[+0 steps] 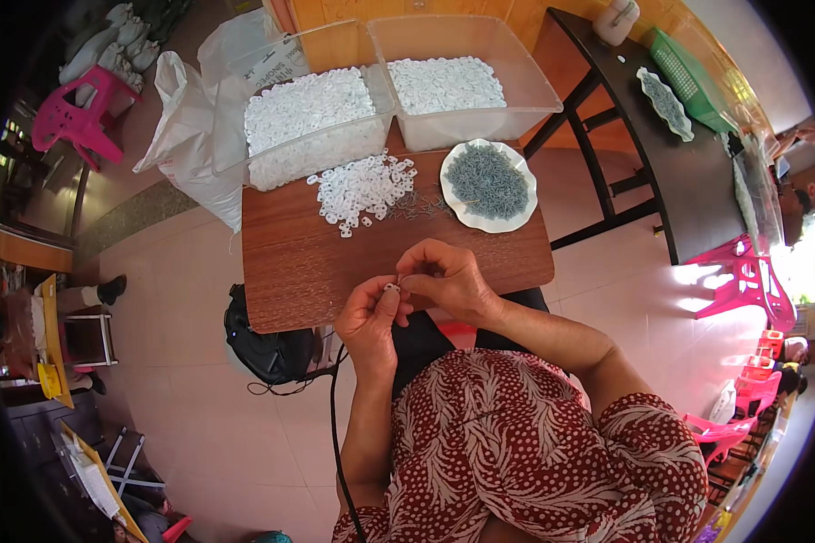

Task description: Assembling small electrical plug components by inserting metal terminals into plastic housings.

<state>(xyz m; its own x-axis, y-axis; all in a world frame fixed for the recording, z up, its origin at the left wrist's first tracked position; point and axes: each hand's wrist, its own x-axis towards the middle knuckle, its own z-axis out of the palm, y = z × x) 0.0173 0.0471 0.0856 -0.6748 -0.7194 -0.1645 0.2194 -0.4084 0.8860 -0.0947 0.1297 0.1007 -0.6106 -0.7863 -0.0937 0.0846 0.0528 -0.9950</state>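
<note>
Over the near edge of the brown table [285,271], my two hands meet with fingertips close together. My left hand [369,315] pinches a small white plastic piece [391,287] between thumb and fingers. Touching it from the right, my right hand [455,281] is closed in a pinch; what it holds is too small to make out. Beyond my hands lies a loose pile of white plastic pieces [364,185]. A few thin grey pins or screws [417,207] are scattered beside it. To the right, a white wavy-rimmed plate [450,201] is heaped with grey pins or screws [489,181].
Two clear plastic bins [507,122] full of white pieces stand at the table's far side. White sacks [179,136] are at the left. A dark side table [697,195] carries another plate and a green basket [688,77]. A black bag [263,339] and cable hang below left.
</note>
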